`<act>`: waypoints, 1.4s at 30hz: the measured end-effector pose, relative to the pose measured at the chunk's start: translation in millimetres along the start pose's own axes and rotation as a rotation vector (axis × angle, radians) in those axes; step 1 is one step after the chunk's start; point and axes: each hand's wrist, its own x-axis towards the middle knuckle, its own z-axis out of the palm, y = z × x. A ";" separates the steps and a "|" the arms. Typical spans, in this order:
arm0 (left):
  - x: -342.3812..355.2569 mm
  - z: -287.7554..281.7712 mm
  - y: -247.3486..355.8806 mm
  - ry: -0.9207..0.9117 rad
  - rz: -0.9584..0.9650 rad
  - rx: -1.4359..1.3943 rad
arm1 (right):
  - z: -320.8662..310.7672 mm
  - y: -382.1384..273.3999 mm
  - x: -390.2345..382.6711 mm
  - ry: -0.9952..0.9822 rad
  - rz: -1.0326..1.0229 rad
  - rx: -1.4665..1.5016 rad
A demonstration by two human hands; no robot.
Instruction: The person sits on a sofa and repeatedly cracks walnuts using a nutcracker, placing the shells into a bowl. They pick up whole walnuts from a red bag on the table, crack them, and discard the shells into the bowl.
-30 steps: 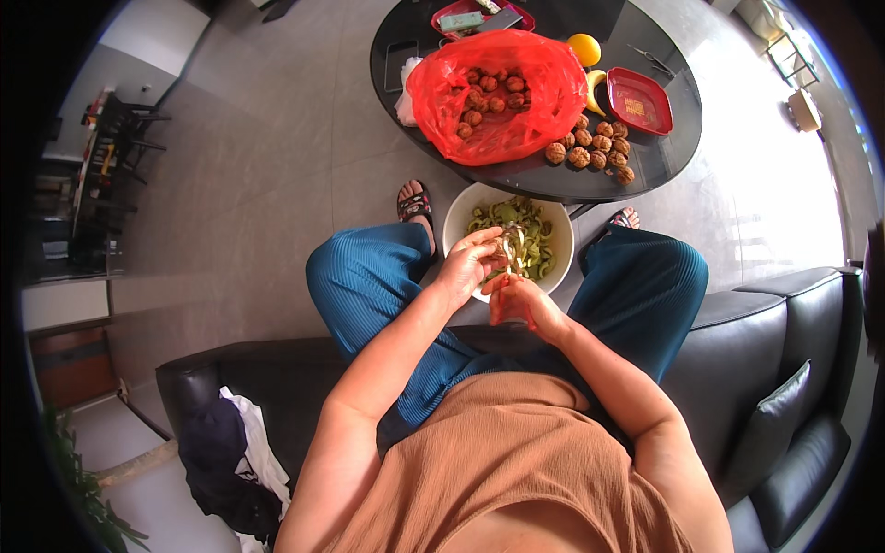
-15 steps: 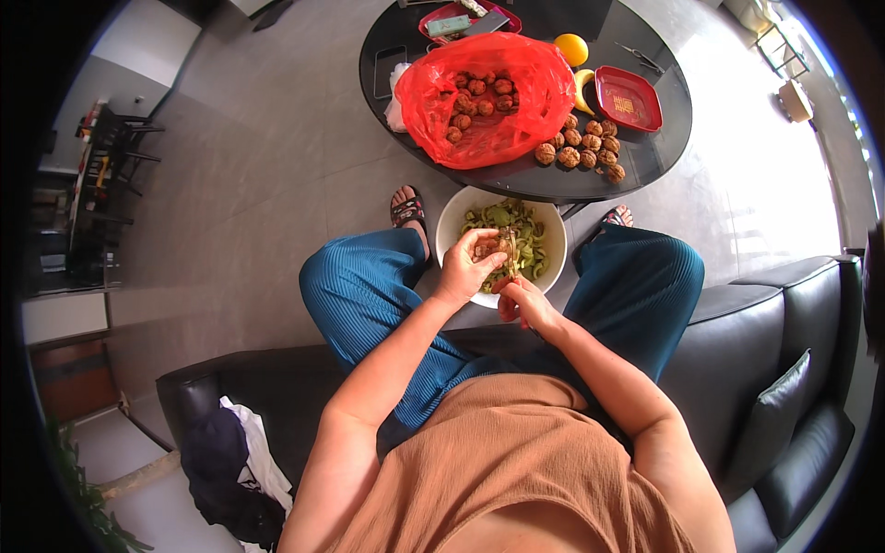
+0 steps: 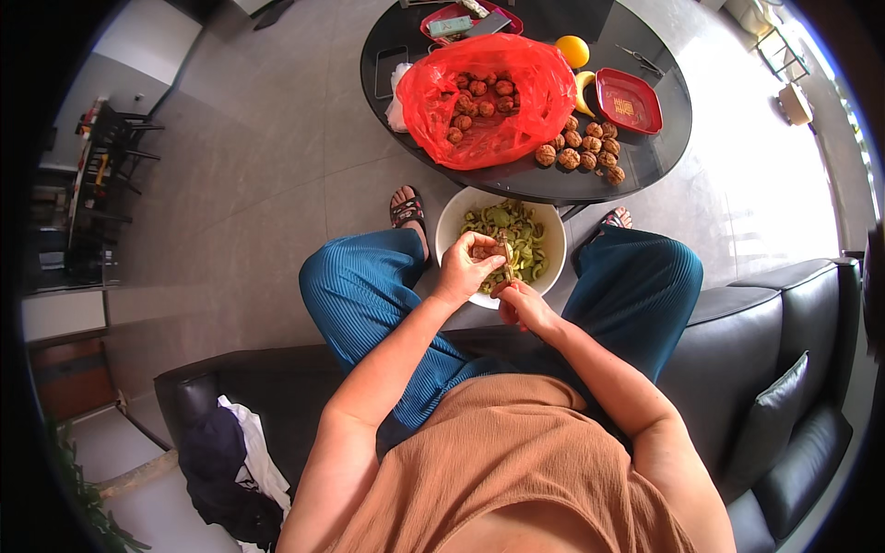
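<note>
Both hands meet above a white bowl point(image 3: 449, 226) full of green curled peelings point(image 3: 524, 236), set between my knees. My left hand point(image 3: 464, 269) is closed round a brown walnut point(image 3: 484, 251), partly hidden by the fingers. The fingers of my right hand point(image 3: 524, 304) are wrapped round a narrow, pale-edged tool point(image 3: 507, 264). It points away from me and touches or lies close to the walnut; its exact kind is too small to tell.
An oval black table point(image 3: 664, 138) stands ahead. On it are a red plastic bag point(image 3: 433, 124) of walnuts, several loose walnuts point(image 3: 588, 158), a red tray point(image 3: 629, 100), a banana point(image 3: 583, 90), a yellow round fruit point(image 3: 572, 51), scissors point(image 3: 643, 60) and a phone point(image 3: 390, 72).
The narrow tool has shifted slightly by the walnut in my left hand. Both hands otherwise keep nearly the same place over the bowl.
</note>
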 end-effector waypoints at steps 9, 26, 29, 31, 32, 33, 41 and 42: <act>2.4 0.9 -2.4 0.036 0.043 -0.092 | 2.1 -7.1 -6.2 0.023 -0.033 0.023; 1.3 13.4 17.5 0.017 -0.531 -0.840 | 23.2 -19.1 -16.9 -0.115 -0.092 0.005; 3.6 14.8 14.1 0.000 -0.506 -0.852 | 22.7 -9.5 -10.5 -0.097 -0.113 0.047; 3.8 13.4 14.3 0.016 -0.538 -0.843 | 21.9 -8.1 -9.5 -0.091 -0.117 0.054; 3.5 13.0 14.1 0.024 -0.553 -0.839 | 21.6 -8.3 -9.8 -0.090 -0.106 0.045; 3.7 12.9 13.9 0.028 -0.558 -0.846 | 21.8 -9.6 -10.3 -0.089 -0.096 0.035; 6.9 3.3 -14.5 0.053 -0.561 -0.816 | 17.1 3.2 5.0 -0.076 0.039 -0.097; 6.4 2.7 -17.2 0.023 -0.564 -0.772 | 15.8 5.6 7.6 -0.064 0.061 -0.127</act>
